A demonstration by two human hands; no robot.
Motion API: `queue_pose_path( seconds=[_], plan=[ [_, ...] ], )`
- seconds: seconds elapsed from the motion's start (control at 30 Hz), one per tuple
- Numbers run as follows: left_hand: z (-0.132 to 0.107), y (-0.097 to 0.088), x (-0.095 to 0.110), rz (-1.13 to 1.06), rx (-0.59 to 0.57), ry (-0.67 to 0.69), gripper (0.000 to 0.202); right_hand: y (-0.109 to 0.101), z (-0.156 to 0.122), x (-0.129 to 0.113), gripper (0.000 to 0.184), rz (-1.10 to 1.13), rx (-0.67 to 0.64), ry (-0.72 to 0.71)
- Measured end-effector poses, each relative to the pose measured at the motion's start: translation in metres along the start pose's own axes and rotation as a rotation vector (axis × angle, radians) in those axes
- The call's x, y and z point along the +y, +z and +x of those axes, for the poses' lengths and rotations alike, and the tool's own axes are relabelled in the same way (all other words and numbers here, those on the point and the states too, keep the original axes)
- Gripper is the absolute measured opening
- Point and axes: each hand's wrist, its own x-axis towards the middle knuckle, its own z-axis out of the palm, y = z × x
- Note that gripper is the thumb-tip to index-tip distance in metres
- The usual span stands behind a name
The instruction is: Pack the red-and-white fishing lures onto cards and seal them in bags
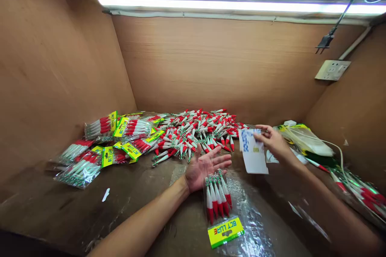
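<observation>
My left hand [206,167] lies palm up with its fingers spread and holds nothing. Just in front of it is a clear packet of red-and-white fishing lures [218,198], its yellow header card [225,231] turned toward me; whether the fingers touch the packet I cannot tell. Pinched in my right hand [274,143] is a white piece of paper [255,162] with blue print, held up over the table. Beyond my left hand spreads a heap of loose red-and-white lures [196,128].
Several packed lure bags [120,138] are piled at the left. A stack of clear bags [316,140] with a white cord lies at the right, more lures [362,192] near it. A black plug [325,42] hangs beside a wall socket [332,70]. A white scrap [105,194] lies front left.
</observation>
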Motion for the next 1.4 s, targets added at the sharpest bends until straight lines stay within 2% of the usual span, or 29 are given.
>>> queue_pose_path(
  seconds=[0.07, 0.1, 0.17, 0.23, 0.3, 0.4, 0.47, 0.53, 0.6, 0.63, 0.7, 0.77, 0.83, 0.97, 1.2, 1.33, 1.4],
  plan=[
    [0.002, 0.000, 0.000, -0.024, 0.021, -0.003, 0.094, -0.003, -0.017, 0.005, 0.053, -0.278, -0.027, -0.192],
    [0.002, -0.001, -0.001, -0.035, 0.029, -0.008, 0.093, 0.002, -0.029, 0.002, 0.047, -0.341, -0.102, -0.286],
    [0.003, 0.000, -0.003, -0.045, 0.038, -0.021, 0.092, 0.021, -0.053, -0.011, 0.035, -0.323, -0.439, -0.374],
    [0.004, 0.000, -0.006, -0.038, 0.051, -0.029, 0.092, 0.042, -0.071, -0.026, 0.035, -0.243, -0.777, -0.391],
    [0.005, 0.000, -0.007, -0.009, 0.077, -0.037, 0.091, 0.056, -0.078, -0.034, 0.036, -0.179, -0.929, -0.355],
    [0.009, -0.001, -0.005, 0.118, 0.168, -0.020, 0.086, 0.059, -0.078, -0.023, 0.033, -0.183, -0.918, -0.251],
    [0.011, 0.000, 0.000, 0.341, 0.311, 0.065, 0.082, 0.054, -0.078, -0.006, 0.031, -0.240, -0.874, -0.172],
    [0.008, 0.006, 0.005, 0.731, 0.482, 0.216, 0.074, 0.048, -0.081, 0.009, 0.029, -0.279, -0.838, -0.112],
    [-0.004, 0.016, 0.005, 1.222, 0.543, 0.333, 0.057, 0.045, -0.084, 0.019, 0.027, -0.273, -0.826, -0.105],
    [-0.012, 0.021, 0.003, 1.451, 0.495, 0.341, 0.042, 0.045, -0.085, 0.021, 0.026, -0.261, -0.823, -0.116],
    [-0.032, 0.033, -0.007, 1.792, 0.283, 0.245, 0.017, 0.046, -0.086, 0.022, 0.025, -0.241, -0.815, -0.136],
    [-0.050, 0.041, -0.022, 1.998, 0.042, 0.133, 0.020, 0.047, -0.084, 0.021, 0.025, -0.235, -0.817, -0.136],
    [-0.063, 0.045, -0.036, 2.151, -0.089, 0.094, 0.030, 0.048, -0.082, 0.021, 0.025, -0.241, -0.834, -0.137],
    [-0.068, 0.045, -0.047, 2.281, -0.151, 0.055, 0.042, 0.048, -0.081, 0.023, 0.022, -0.276, -0.850, -0.181],
    [-0.068, 0.042, -0.049, 2.286, -0.120, 0.069, 0.038, 0.045, -0.081, 0.021, 0.020, -0.296, -0.893, -0.259],
    [-0.069, 0.041, -0.048, 2.237, -0.126, 0.103, 0.041, 0.046, -0.082, 0.019, 0.018, -0.248, -0.913, -0.194],
    [-0.068, 0.038, -0.045, 2.152, -0.052, 0.138, 0.046, 0.047, -0.084, 0.021, 0.019, -0.230, -0.885, -0.142]
  ],
)
